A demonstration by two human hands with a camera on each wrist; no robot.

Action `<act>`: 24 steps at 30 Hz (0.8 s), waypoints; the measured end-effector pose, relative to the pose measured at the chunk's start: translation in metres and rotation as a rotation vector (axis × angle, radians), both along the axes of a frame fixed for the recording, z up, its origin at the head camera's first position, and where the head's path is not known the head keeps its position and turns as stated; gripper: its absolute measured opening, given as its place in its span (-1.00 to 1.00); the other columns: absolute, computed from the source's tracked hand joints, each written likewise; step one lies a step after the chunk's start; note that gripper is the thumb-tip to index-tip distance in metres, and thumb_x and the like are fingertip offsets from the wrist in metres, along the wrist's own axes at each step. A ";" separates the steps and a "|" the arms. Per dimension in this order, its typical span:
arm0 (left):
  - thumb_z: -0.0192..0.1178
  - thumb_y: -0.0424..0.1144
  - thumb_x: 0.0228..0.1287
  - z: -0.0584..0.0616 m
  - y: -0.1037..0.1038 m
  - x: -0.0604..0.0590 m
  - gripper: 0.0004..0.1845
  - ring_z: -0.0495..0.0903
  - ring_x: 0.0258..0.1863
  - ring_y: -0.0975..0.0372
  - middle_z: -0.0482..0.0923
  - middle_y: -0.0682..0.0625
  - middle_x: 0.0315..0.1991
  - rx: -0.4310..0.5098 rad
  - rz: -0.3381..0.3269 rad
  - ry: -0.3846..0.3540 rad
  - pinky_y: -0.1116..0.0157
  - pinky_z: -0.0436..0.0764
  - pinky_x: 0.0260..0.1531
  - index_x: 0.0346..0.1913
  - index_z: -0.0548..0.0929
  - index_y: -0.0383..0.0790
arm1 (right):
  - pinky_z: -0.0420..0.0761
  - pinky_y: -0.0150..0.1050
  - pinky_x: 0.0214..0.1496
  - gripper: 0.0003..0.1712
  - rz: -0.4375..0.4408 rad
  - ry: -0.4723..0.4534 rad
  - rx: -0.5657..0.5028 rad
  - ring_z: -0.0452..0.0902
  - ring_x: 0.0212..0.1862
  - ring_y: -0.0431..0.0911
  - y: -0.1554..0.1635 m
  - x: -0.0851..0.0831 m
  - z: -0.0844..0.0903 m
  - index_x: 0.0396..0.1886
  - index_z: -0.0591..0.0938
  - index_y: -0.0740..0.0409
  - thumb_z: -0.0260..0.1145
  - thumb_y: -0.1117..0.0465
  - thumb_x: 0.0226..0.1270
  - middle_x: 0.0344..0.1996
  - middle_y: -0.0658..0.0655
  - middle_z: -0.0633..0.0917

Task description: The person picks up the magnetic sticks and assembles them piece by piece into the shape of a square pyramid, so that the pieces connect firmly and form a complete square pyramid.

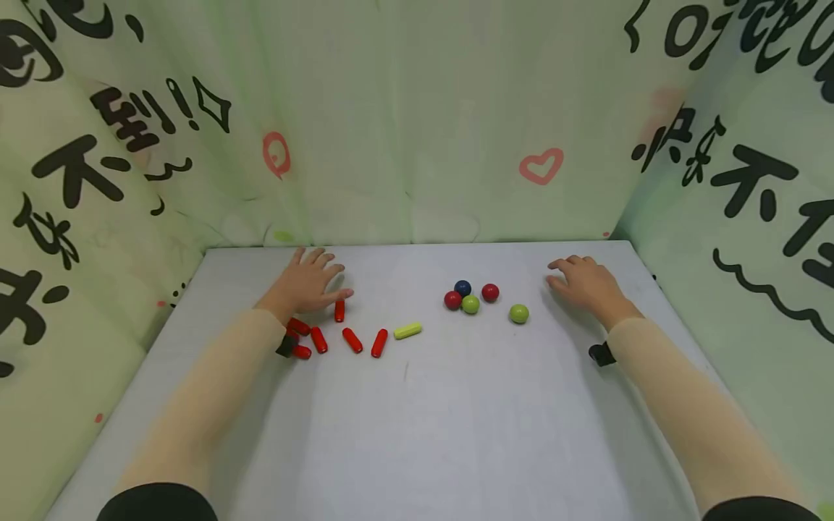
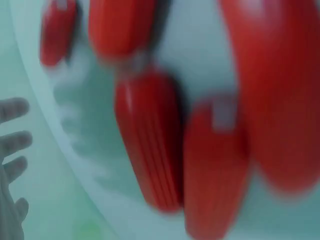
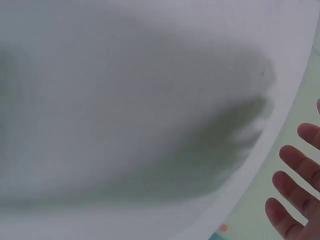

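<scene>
- Table [image 1: 456, 427] in the head view: white, bearing small cylinders and balls laid loosely on top.
- On its left half, red cylinders [image 1: 352, 340], at least six in sight, some partly hidden by the left wrist and a black clip [image 1: 285, 344]; exact count impossible to tell.
- Near the right end of this group, yellow-green cylinder [image 1: 407, 331], lying on its side, apart from the nearest red one.
- Farther right, blue ball [image 1: 462, 288], first red ball [image 1: 452, 301] and first green ball [image 1: 470, 305] bunched closely; second red ball [image 1: 490, 293] just beside; second green ball [image 1: 519, 313] apart, toward the right.
- Left hand [image 1: 305, 284]: spread wide, thumb over the far end of one red cylinder; contact impossible to tell.
- Right hand [image 1: 589, 289]: beyond the balls and well apart, loosely spread, gripping nothing.
- Behind, pale green curtain [image 1: 417, 145] with black lettering and a red heart [image 1: 541, 166].
- In the left wrist view, five red cylinders, large and blurred, two lower ones side by side; at the left edge, left fingers [image 2: 15, 144], wide apart.
- In the right wrist view, hand-shaped shadow [image 3: 200, 165] across white tabletop; at the right edge, right fingers [image 3: 300, 162], fanned out.
</scene>
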State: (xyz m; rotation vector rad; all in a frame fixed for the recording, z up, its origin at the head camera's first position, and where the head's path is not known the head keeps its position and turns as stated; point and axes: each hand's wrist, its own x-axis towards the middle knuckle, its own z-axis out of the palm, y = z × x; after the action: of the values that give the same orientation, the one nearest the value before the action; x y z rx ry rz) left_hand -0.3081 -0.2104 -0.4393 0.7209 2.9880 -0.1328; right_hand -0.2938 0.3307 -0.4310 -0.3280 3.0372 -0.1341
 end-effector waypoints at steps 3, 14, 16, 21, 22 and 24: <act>-0.07 0.38 0.48 -0.001 0.019 0.009 -0.23 0.26 0.50 -0.14 0.42 -0.22 0.44 -0.016 -0.058 0.015 -0.25 -0.01 0.54 0.42 0.50 -0.16 | 0.39 0.39 0.32 -0.47 0.039 0.001 0.001 0.39 0.31 0.42 -0.002 0.008 0.000 0.33 0.55 0.26 0.13 -0.01 0.59 0.30 0.45 0.53; 0.13 0.21 0.47 0.003 0.072 0.042 -0.50 0.56 0.22 -0.03 0.69 -0.04 0.10 0.101 -0.156 -0.039 -0.14 0.32 0.43 0.15 0.70 -0.10 | 0.52 0.29 0.26 -0.48 0.111 -0.057 -0.165 0.57 0.24 0.24 -0.027 0.044 -0.001 0.35 0.55 0.16 0.13 -0.06 0.61 0.24 0.29 0.60; 0.15 0.20 0.46 0.001 0.080 0.047 -0.53 0.58 0.18 0.01 0.70 -0.01 0.06 0.109 -0.176 -0.043 -0.12 0.34 0.41 0.13 0.71 -0.08 | 0.54 0.27 0.23 -0.48 0.109 -0.063 -0.195 0.60 0.20 0.22 -0.033 0.049 -0.002 0.36 0.56 0.13 0.14 -0.07 0.61 0.25 0.27 0.60; 0.21 0.15 0.43 -0.004 0.095 0.060 -0.59 0.59 0.09 0.08 0.69 0.06 -0.10 0.134 -0.212 -0.067 -0.08 0.37 0.38 0.10 0.70 -0.04 | 0.60 0.18 0.13 -0.49 0.105 -0.074 -0.251 0.64 0.08 0.14 -0.048 0.057 -0.004 0.34 0.58 0.12 0.23 -0.03 0.55 0.20 0.23 0.63; 0.23 0.14 0.42 -0.005 0.098 0.063 -0.61 0.59 0.08 0.09 0.68 0.07 -0.13 0.142 -0.214 -0.074 -0.08 0.38 0.38 0.09 0.70 -0.04 | 0.62 0.16 0.12 -0.49 0.106 -0.076 -0.261 0.65 0.06 0.13 -0.051 0.058 -0.004 0.32 0.59 0.13 0.26 -0.01 0.52 0.18 0.24 0.64; 0.27 0.10 0.41 -0.007 0.103 0.066 -0.63 0.59 0.04 0.10 0.67 0.08 -0.18 0.162 -0.216 -0.085 -0.08 0.38 0.37 0.08 0.70 -0.04 | 0.63 0.13 0.10 -0.53 0.113 -0.081 -0.284 0.65 0.03 0.12 -0.055 0.061 -0.005 0.28 0.61 0.16 0.31 0.06 0.48 0.14 0.24 0.66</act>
State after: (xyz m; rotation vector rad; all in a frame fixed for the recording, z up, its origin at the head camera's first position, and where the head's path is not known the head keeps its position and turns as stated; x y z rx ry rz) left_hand -0.2417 -0.1074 -0.4468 1.0382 2.8570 0.1278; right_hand -0.2329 0.2754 -0.4363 -0.4986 2.9091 -0.5587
